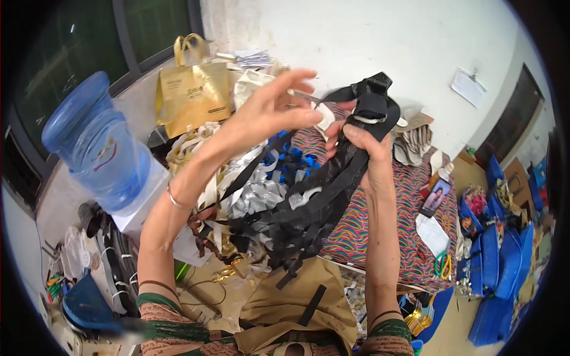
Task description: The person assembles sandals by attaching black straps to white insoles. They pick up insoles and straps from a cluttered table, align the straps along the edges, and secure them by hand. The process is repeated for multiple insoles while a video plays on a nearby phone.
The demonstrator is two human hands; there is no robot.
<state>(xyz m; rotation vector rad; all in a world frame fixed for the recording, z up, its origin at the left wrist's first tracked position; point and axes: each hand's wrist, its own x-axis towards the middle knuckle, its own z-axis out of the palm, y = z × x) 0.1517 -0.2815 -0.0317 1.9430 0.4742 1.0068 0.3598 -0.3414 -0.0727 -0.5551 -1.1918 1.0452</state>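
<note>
My right hand is closed round a bundle of black fabric strips, held up over the table. The strips' tops fold over above my thumb, and their long tails hang down toward my lap. A white piece shows in the folds just above the thumb. To the left of the bundle, my left hand is raised with its fingers apart and nothing in it. Below it lie a heap of silver strips and some shiny blue strips. One loose black strip rests on my tan apron.
A blue water bottle stands at left, beside a gold bag. On the patterned tablecloth at right lie a phone, a paper and scissors. Blue bins stand on the floor at far right.
</note>
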